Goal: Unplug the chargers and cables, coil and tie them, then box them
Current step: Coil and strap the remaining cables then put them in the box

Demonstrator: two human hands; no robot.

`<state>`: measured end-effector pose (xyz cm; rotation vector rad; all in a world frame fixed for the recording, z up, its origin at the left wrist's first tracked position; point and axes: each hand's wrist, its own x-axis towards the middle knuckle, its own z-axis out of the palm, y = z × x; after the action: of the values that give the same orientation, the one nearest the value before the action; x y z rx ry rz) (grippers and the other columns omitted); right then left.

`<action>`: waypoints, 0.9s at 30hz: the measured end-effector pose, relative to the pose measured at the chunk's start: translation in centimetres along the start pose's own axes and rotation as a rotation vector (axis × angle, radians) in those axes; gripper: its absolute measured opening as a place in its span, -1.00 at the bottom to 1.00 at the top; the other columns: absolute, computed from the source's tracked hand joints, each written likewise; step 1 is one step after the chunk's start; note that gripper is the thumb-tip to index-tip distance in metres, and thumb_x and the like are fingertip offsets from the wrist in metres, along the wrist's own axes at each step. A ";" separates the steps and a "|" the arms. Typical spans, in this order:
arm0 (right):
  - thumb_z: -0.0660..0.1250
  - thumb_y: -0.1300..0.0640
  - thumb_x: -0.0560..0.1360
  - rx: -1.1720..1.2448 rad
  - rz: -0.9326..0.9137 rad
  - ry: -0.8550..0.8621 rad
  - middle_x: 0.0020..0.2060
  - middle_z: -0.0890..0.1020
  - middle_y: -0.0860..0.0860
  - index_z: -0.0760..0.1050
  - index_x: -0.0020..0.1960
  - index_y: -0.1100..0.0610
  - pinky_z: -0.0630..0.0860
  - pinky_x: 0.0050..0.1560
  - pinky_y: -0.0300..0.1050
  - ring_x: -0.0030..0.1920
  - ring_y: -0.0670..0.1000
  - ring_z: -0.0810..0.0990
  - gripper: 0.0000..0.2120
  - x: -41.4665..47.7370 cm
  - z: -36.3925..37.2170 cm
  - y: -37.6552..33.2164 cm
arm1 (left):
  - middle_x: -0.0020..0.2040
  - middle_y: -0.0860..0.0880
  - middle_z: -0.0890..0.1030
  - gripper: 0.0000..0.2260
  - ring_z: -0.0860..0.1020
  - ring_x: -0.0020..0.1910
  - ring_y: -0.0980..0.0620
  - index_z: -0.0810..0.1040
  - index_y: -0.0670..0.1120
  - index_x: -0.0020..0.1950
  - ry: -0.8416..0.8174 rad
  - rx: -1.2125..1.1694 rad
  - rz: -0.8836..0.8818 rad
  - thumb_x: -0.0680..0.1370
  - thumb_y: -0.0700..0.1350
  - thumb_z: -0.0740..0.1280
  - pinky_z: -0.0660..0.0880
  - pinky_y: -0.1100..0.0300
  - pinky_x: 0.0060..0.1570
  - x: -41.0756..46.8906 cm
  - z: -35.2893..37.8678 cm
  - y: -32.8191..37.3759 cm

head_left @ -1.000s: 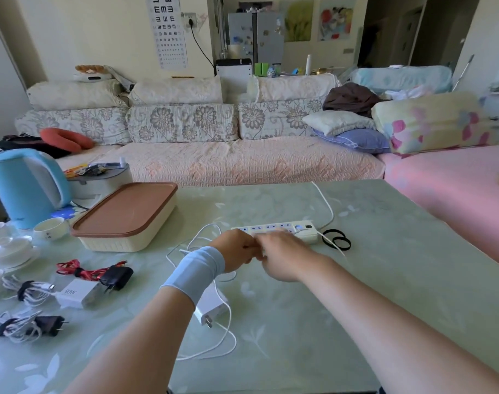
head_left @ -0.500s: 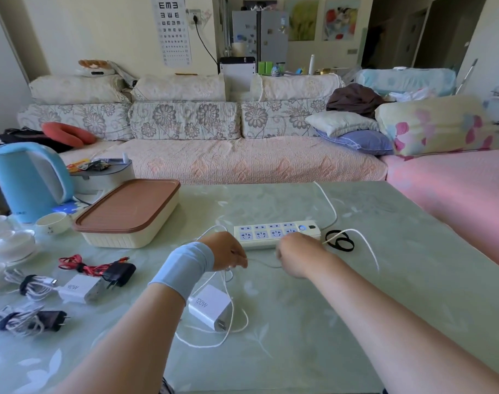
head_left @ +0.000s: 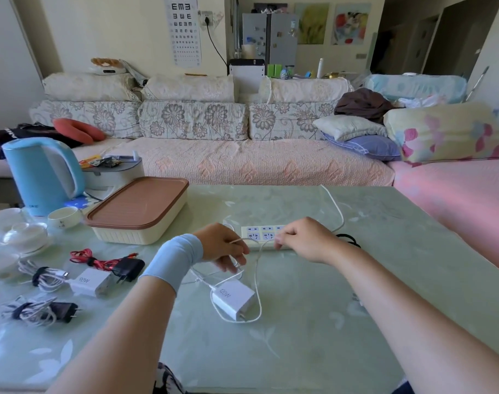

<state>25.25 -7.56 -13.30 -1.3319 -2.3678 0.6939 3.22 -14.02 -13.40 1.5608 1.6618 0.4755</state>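
While left hand (head_left: 222,248) pinches white cable (head_left: 258,280), right hand (head_left: 305,240) pinches same cable (charger (head_left: 233,301) on table (head_left: 356,308)).

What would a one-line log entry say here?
step: coiling cable | left hand: holds white cable | right hand: pinches it | charger: unplugged, on table | box: lid on

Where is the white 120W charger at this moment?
In the head view, the 120W charger lies on the table left of centre, nearer the person than the left hand and the power strip, its white cable looping round it.
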 end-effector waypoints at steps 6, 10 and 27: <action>0.27 0.03 0.60 -0.005 0.051 0.030 -0.58 0.34 -0.09 0.68 -0.18 0.08 0.25 -0.48 -0.24 -0.52 -0.09 0.31 -0.71 -0.2 -1.1 1.6 | -0.46 0.03 0.42 -0.75 0.25 -0.54 0.04 0.67 0.00 -0.19 0.226 -0.102 0.021 0.61 -0.05 0.26 0.24 0.28 -0.51 0.1 -1.5 -1.0; 0.23 0.14 0.62 0.104 0.007 0.069 -0.61 0.37 -0.14 0.66 -0.18 0.01 0.33 -0.42 -0.25 -0.50 -0.15 0.33 -0.71 0.2 -0.7 1.8 | -0.33 0.06 0.59 -0.76 0.53 -0.35 0.01 0.65 0.10 -0.27 0.494 0.285 -0.116 0.53 0.11 0.30 0.48 0.18 -0.24 0.6 -1.9 -0.9; 0.09 0.35 0.64 0.989 -0.193 0.217 -0.25 0.66 0.06 0.58 0.10 0.12 0.41 -0.44 -0.22 -0.56 -0.03 0.40 -0.69 0.1 -1.0 -0.4 | -0.29 0.01 0.67 -0.84 0.61 -0.29 0.05 0.63 -0.09 -0.22 0.215 -0.125 0.315 0.54 -0.19 0.32 0.57 0.10 0.05 1.0 2.6 3.9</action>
<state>25.44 -7.44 -12.25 -0.6756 -1.5512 1.3242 7.77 -13.03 -12.41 1.7329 1.5107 0.9219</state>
